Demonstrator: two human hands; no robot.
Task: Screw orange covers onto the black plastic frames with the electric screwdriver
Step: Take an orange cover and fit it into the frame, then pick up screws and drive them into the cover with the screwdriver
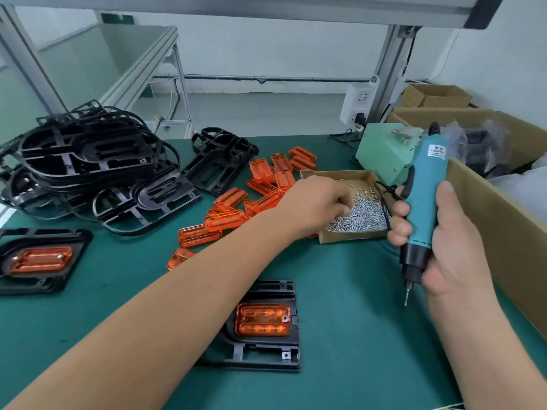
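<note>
although one finished frame (74,241) lies at the left edge of the table (355,321), the near frame (266,353) only has its orange cover (262,319) seated and probably needs screws, and the heap of bare frames (88,161) and loose covers (231,214) suggests most of the job is left. the small box (334,174) holds screws (361,214), where the left hand (316,202) digs with curled fingers, though i cannot tell if it has one. the right hand (444,241) grasps the screwdriver (423,202) tip down, right of the near frame, beside a big carton (503,247) of plastic-wrapped parts.
</note>
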